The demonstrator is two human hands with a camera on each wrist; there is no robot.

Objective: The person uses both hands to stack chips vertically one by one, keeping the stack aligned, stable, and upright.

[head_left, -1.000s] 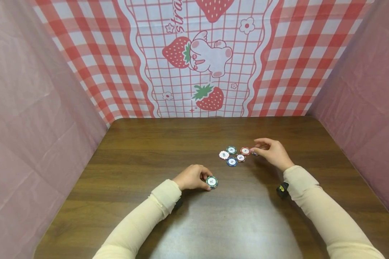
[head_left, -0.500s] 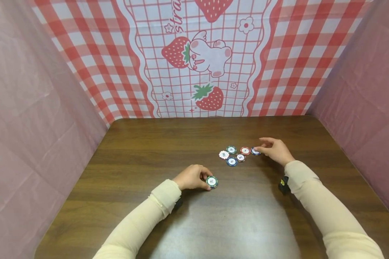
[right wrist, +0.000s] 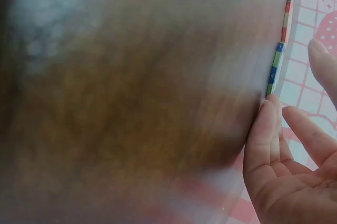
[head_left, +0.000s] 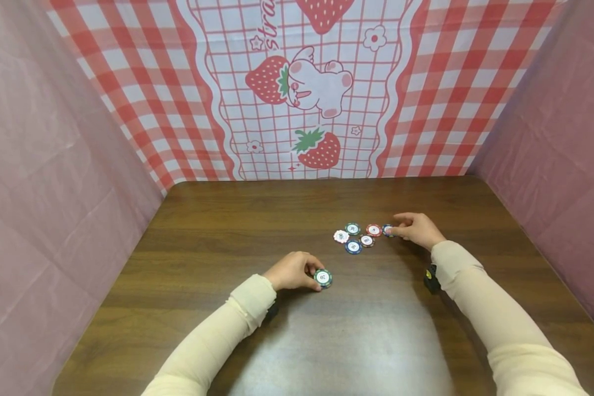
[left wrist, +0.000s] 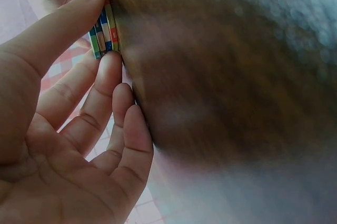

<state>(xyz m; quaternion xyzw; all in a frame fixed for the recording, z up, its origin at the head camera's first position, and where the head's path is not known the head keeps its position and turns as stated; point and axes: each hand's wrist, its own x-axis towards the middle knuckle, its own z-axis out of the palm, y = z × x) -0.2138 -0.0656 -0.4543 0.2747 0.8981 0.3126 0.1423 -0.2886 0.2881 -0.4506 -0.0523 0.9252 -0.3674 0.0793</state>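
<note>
My left hand point(head_left: 292, 270) pinches a short stack of poker chips point(head_left: 323, 278) between thumb and fingers, low over the table. A green chip marked 20 is on top; the left wrist view shows the coloured edges of the stack point(left wrist: 104, 31). My right hand point(head_left: 419, 231) is at the right end of the loose chips, touching a blue chip point(head_left: 386, 229). In the right wrist view its fingertips meet the near edge of that blue chip point(right wrist: 275, 69), while the thumb point(right wrist: 322, 63) stands apart. A red chip point(head_left: 373, 230) lies just left of the blue one.
Farther left lie a brown chip point(head_left: 367, 241), another blue chip point(head_left: 353, 247), a white chip point(head_left: 341, 236) and a green chip point(head_left: 352, 229), all flat on the wooden table point(head_left: 218, 231). A strawberry-print cloth point(head_left: 322, 99) hangs behind; pink cloths hang at both sides.
My right hand first shifted right, uncovering more of the blue chip, then came slightly back left. The blue chip now sits closer to the red chip. My left hand and its stack stay put.
</note>
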